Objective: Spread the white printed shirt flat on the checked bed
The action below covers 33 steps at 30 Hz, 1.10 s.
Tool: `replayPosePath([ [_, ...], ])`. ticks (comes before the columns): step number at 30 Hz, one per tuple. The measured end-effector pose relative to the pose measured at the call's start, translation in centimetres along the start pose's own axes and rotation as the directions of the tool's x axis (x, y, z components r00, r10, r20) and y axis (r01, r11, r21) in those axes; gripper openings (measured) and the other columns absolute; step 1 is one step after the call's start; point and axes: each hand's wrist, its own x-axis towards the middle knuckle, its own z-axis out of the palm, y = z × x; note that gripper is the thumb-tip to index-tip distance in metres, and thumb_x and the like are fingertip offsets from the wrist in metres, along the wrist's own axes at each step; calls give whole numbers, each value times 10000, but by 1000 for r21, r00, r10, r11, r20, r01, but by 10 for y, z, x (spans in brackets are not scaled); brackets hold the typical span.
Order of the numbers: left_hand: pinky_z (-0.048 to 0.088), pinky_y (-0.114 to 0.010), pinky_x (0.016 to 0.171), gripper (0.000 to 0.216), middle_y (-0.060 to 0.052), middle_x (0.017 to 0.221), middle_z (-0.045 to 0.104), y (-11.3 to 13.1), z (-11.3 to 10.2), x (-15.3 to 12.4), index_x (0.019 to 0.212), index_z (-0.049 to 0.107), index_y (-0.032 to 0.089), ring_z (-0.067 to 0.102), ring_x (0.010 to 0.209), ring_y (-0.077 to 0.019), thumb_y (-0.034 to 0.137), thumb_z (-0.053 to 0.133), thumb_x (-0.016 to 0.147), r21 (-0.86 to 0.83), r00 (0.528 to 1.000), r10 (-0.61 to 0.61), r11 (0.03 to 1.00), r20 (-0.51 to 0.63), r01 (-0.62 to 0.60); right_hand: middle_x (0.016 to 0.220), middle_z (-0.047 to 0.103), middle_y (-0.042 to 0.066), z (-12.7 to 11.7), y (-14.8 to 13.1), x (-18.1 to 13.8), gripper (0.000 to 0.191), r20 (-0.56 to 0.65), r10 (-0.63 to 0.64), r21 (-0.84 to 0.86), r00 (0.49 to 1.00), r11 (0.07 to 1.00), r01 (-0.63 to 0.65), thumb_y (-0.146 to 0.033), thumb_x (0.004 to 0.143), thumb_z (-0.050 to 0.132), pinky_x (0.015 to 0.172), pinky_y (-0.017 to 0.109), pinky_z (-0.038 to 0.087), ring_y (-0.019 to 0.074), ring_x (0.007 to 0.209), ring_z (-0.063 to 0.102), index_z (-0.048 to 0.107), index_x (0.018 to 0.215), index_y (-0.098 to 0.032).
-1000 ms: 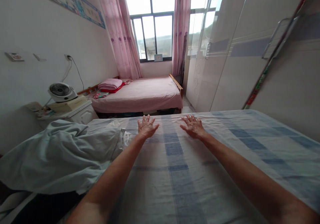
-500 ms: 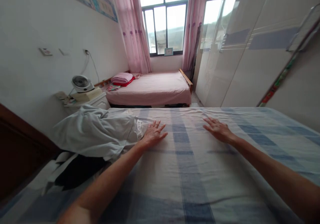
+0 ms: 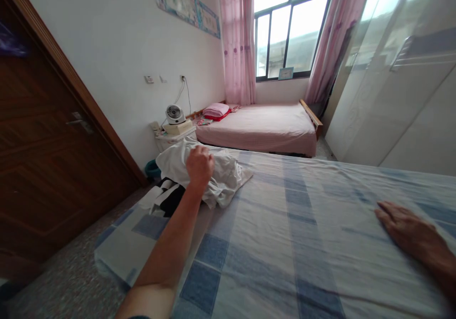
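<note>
The cloth (image 3: 225, 174) lies left on the sheet (image 3: 256, 243), a bed (image 3: 263, 124) behind, a wardrobe (image 3: 392, 115) right.

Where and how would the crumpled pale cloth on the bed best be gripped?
Probably by its raised, bunched folds, from above with the left hand, which is at them. The pale cloth lies heaped on the checked sheet, so its ridges should pinch more easily than its flatter corner.

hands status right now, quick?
Left hand: closed, apparently gripping the pale cloth.
Right hand: open, palm down on the checked sheet, holding nothing.
</note>
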Motion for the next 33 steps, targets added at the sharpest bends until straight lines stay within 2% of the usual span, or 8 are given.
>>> replayPosePath([
  [4, 450, -427, 821, 397, -211, 1068, 580, -52, -7, 13, 1004, 612, 89, 533, 1020, -351, 425, 529, 808, 147, 951, -259, 948, -170, 284, 1332, 516, 192, 0, 1, 1, 684, 75, -1, 13, 997, 1000, 0, -491, 749, 285, 1071, 346, 245, 265, 1266, 430, 571, 1236, -103],
  [9, 468, -396, 754, 205, -173, 972, 626, -64, -5, 17, 889, 629, 139, 594, 897, -302, 226, 458, 818, 102, 935, -337, 932, -109, 347, 1342, 513, 170, -4, -4, 3, 645, 64, 8, 2, 998, 1000, -8, -485, 761, 289, 1072, 337, 247, 253, 1270, 431, 577, 1230, -149],
  [16, 473, -440, 749, 177, -189, 929, 638, -80, -9, 19, 859, 620, 145, 605, 889, -329, 223, 479, 786, 37, 896, -443, 895, -41, 444, 1361, 497, 164, -13, -13, 0, 609, 99, 23, -34, 995, 999, -19, -418, 789, 312, 1072, 326, 255, 238, 1286, 416, 554, 1258, -114],
  [20, 473, -379, 759, 128, -96, 777, 639, -77, -6, 26, 789, 595, 174, 607, 787, -261, 263, 515, 745, -266, 905, -417, 885, -86, 382, 1378, 484, 149, -23, -22, -2, 571, 131, 39, -61, 991, 998, -31, -386, 834, 315, 1078, 314, 253, 233, 1291, 411, 544, 1273, -101],
  [23, 464, -272, 641, 120, -15, 660, 574, -45, 2, 37, 750, 567, 172, 548, 631, -165, 276, 534, 701, -659, 902, -433, 681, -10, 320, 1372, 490, 152, -27, -27, -4, 554, 129, 28, -57, 991, 998, -20, -361, 853, 327, 1085, 323, 252, 235, 1289, 411, 534, 1279, -74],
  [27, 419, -205, 571, 107, 25, 630, 516, 29, 1, 51, 734, 545, 156, 483, 568, -100, 259, 527, 710, -838, 929, -355, 473, 100, 271, 1348, 509, 164, -28, -29, -7, 509, 86, 9, -50, 996, 999, -5, -347, 886, 321, 1064, 364, 294, 243, 1266, 438, 548, 1259, -85],
  [31, 422, -200, 621, 110, 17, 713, 547, 113, -32, 30, 777, 564, 160, 504, 635, -94, 269, 569, 761, -968, 994, 100, 248, 44, 18, 1344, 520, 142, -27, -29, -7, 501, 81, 9, -68, 997, 998, -4, -347, 892, 298, 1072, 372, 308, 234, 1269, 442, 558, 1247, -105],
  [33, 438, -215, 685, 81, -5, 797, 588, 148, -50, 0, 803, 578, 168, 537, 717, -108, 236, 535, 811, -979, 899, 437, 182, -2, -91, 1343, 525, 131, -27, -30, -7, 501, 77, 13, -72, 997, 997, -8, -345, 891, 296, 1076, 371, 309, 235, 1266, 447, 561, 1244, -108],
])
